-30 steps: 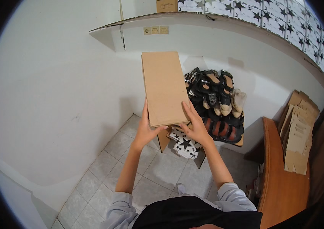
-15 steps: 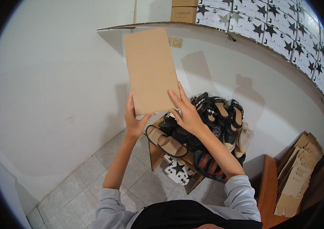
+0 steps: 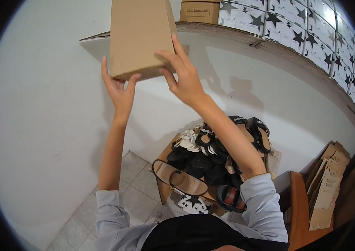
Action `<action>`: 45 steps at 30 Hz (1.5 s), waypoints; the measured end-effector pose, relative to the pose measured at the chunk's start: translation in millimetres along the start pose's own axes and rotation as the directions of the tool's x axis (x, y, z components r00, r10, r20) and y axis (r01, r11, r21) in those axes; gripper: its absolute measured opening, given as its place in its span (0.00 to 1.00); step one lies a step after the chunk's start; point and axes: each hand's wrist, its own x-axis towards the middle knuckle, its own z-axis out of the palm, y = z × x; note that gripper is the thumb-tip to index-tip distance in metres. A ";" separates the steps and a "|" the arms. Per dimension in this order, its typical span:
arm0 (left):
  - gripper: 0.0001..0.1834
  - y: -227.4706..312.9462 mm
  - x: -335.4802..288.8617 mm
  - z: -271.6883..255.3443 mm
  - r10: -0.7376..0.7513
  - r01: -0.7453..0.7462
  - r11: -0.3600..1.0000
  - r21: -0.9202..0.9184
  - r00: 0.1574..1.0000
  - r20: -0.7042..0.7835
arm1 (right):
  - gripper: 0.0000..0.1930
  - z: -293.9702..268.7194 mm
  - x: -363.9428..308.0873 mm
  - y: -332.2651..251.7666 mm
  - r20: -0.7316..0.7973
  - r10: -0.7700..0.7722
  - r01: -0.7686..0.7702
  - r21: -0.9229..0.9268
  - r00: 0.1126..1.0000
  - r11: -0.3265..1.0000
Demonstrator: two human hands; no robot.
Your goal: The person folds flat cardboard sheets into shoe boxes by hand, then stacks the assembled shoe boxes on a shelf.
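Note:
A plain brown cardboard box [image 3: 142,37] is raised at the top of the head view, its upper end cut off by the frame. My left hand [image 3: 119,94] grips its lower left corner, with the thumb under the near end. My right hand [image 3: 187,79] holds the lower right side, fingers along the edge and thumb below. Behind the box runs the left part of a wall shelf [image 3: 231,32]; whether the two touch I cannot tell.
White boxes with black stars [image 3: 275,25] and a brown carton [image 3: 199,11] line the shelf. Sandals and shoes [image 3: 198,163] crowd a low wooden stand [image 3: 162,190]. Flattened cardboard [image 3: 326,188] leans at the right beside an orange-brown wooden panel [image 3: 298,209]. White wall stands at the left.
Both hands have lifted the cardboard box up and to the left, toward the shelf's left end. Its near end face now shows. The view has shifted too.

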 end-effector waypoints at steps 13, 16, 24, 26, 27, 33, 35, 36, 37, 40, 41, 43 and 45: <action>0.31 -122.7 199.3 -11.6 0.041 -0.036 0.999 -0.030 0.981 0.189 | 0.15 63.5 131.0 97.0 0.000 -0.090 0.081 -0.420 0.996 0.904; 0.30 -135.9 233.1 -3.0 0.004 -0.028 0.995 0.092 0.968 0.252 | 0.16 59.3 159.4 103.4 0.094 0.086 -0.023 -0.529 0.992 0.848; 0.38 -194.1 284.8 37.6 -0.109 -0.041 0.966 0.254 0.829 0.548 | 0.16 53.9 195.5 133.1 0.248 0.599 -0.184 -0.803 0.762 0.566; 0.40 -203.8 286.5 48.8 -0.087 -0.040 0.977 0.209 0.821 0.564 | 0.18 49.4 183.1 170.2 0.214 0.506 -0.067 -0.875 0.835 0.480; 0.41 -212.2 290.1 52.6 -0.081 -0.053 0.976 0.210 0.810 0.581 | 0.20 47.5 176.2 186.9 0.206 0.399 0.039 -0.921 0.894 0.387; 0.47 -230.8 282.9 72.8 -0.084 -0.012 0.990 0.140 0.747 0.659 | 0.23 32.1 159.7 225.7 0.259 0.106 0.212 -0.919 0.960 0.332; 0.49 -232.7 282.8 74.5 -0.132 0.047 0.989 0.139 0.707 0.695 | 0.24 33.2 158.5 224.6 0.278 0.143 0.221 -0.921 0.950 0.322; 0.49 -233.3 282.4 76.3 -0.156 0.029 0.982 0.187 0.686 0.711 | 0.24 32.1 157.0 223.4 0.294 0.182 0.228 -0.922 0.938 0.313; 0.50 -238.3 284.5 75.6 -0.184 0.006 0.970 0.242 0.667 0.722 | 0.24 33.0 158.0 218.6 0.297 0.178 0.232 -0.921 0.938 0.314; 0.49 -247.9 285.7 78.2 -0.191 -0.094 0.933 0.348 0.689 0.699 | 0.20 28.1 158.8 205.5 0.371 0.139 0.305 -0.886 0.918 0.349; 0.49 -247.7 285.4 80.1 -0.186 -0.093 0.936 0.340 0.688 0.701 | 0.22 25.1 157.7 203.3 0.346 0.242 0.233 -0.888 0.906 0.397; 0.48 -246.7 284.9 81.8 -0.251 -0.090 0.909 0.407 0.662 0.706 | 0.25 21.8 156.6 201.1 0.323 0.346 0.156 -0.888 0.881 0.433; 0.50 -244.9 285.1 82.1 -0.246 -0.087 0.911 0.404 0.671 0.699 | 0.27 22.6 155.2 201.9 0.298 0.353 0.192 -0.933 0.887 0.306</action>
